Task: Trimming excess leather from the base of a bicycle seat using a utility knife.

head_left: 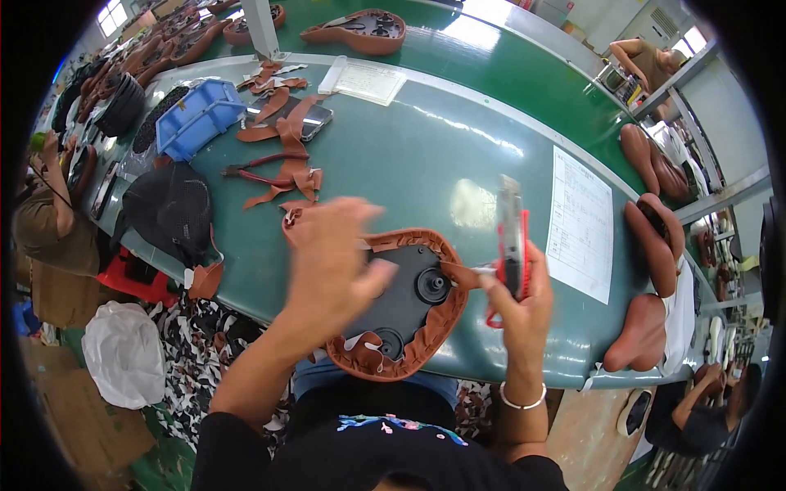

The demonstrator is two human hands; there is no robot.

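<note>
A bicycle saddle lies upside down at the table's front edge. Its grey-black underside shows round fittings, and brown leather is folded in around the rim, with staples along it. Over the saddle's narrow left end, my left hand is blurred by motion, with fingers stretched and thumb apart, apparently holding nothing. To the right of the saddle, my right hand is wrapped round a red and silver staple gun, held upright above the table. A loose leather flap sticks out from the saddle's right rim toward my right thumb.
Red-handled pliers lie among leather scraps at left, near a blue bin and a black cap. A printed sheet and finished saddles are at right. Other people work nearby.
</note>
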